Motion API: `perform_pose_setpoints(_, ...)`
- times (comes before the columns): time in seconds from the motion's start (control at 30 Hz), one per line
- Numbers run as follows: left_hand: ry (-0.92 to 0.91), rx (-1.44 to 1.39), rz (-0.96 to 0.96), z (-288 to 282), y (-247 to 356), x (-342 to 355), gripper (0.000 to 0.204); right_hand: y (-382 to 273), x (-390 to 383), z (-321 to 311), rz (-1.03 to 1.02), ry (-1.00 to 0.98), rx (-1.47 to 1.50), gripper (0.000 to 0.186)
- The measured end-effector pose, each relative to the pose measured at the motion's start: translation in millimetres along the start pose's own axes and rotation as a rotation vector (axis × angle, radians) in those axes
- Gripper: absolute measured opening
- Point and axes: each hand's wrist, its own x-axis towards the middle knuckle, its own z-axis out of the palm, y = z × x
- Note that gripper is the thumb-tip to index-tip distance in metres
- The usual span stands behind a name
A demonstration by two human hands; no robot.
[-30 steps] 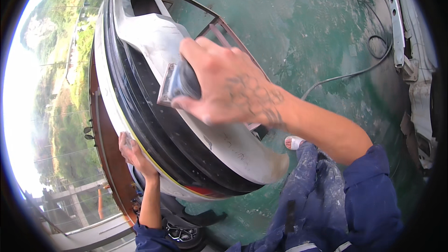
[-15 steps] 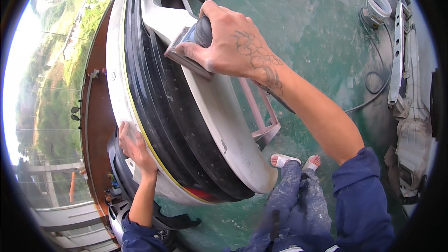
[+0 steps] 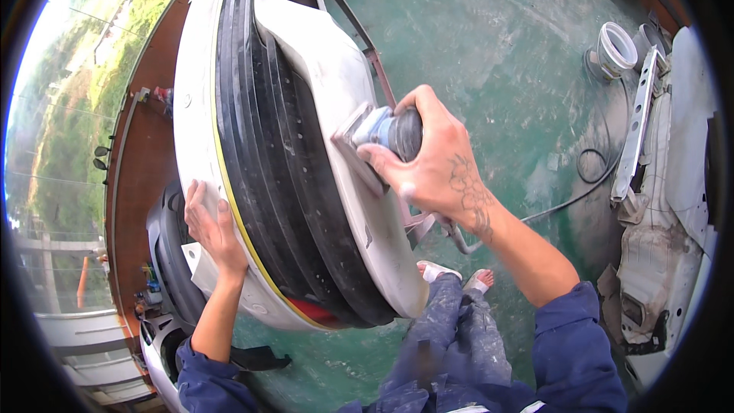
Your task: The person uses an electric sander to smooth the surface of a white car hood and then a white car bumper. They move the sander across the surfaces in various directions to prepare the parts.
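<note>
A car bumper (image 3: pixel 325 53) with white painted sides and a black ribbed middle (image 3: pixel 283 168) stretches away before me. Along its left white part runs a thin yellow line, with a red patch at the near end. My right hand (image 3: pixel 440 160) grips a power sander (image 3: pixel 382 131) by its round dark top. The sander's flat pad lies against the white right side of the bumper, tilted; a hose leads off below my wrist. On the white left side, my left hand (image 3: pixel 216 237) rests with its fingers stretched out, holding nothing.
A pinkish metal stand (image 3: pixel 380 80) shows beyond the bumper. At the right are white buckets (image 3: pixel 616 46), a grey hose (image 3: pixel 562 203) on the green floor (image 3: pixel 489 30) and metal car panels (image 3: pixel 650 260). Another dark bumper (image 3: pixel 170 248) lies at the left.
My right hand has brought the sander nearer to me and rightward along the bumper's white right side. My left hand stays on the left side. The whole view has shifted slightly.
</note>
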Motion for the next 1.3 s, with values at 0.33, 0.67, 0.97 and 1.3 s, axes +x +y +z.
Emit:
perform_pose_setpoints(0.33,-0.003,0.011,-0.003,-1,1,0,0.064,2,-29,-3,0.211,-0.051,-0.084,0.059)
perform_pose_setpoints(0.67,0.010,0.008,0.010,-2,3,-1,0.060,-2,-34,-5,0.181,-0.065,-0.136,0.058)
perform_pose_setpoints(0.97,0.003,0.010,0.023,-3,5,2,0.060,-1,29,6,-0.085,0.129,-0.078,0.052)
perform_pose_setpoints(1.3,-0.020,0.005,-0.003,-4,4,0,0.063,-7,49,7,-0.253,0.078,-0.024,0.052)
